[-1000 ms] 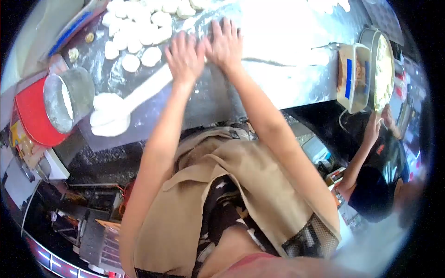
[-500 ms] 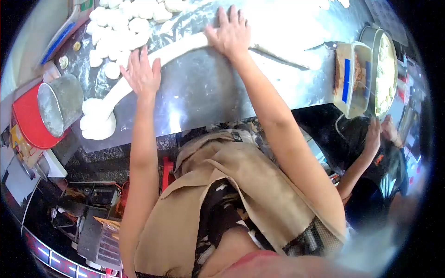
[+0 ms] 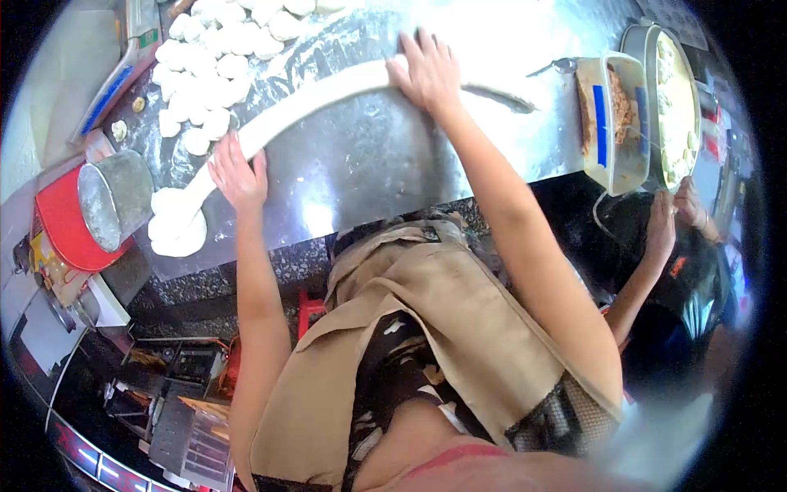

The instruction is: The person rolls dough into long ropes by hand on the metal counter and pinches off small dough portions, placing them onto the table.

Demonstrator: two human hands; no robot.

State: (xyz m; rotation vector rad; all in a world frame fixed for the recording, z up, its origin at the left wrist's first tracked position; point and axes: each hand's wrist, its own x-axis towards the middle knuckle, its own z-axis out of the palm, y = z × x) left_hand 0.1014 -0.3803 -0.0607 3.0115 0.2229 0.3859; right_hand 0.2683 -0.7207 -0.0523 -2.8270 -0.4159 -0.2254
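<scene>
Farther down the dough rope than before, the left hand nears its lumped end; the right hand rests mid-rope. Each grip is open, fingers spread, clasping nothing. Uneven pressure could thin or tear the dough on the worktop.

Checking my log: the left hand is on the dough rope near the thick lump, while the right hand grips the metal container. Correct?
No: in the head view the right hand lies on the dough rope, not the metal container. The left hand is on the rope near the thick lump.
</scene>
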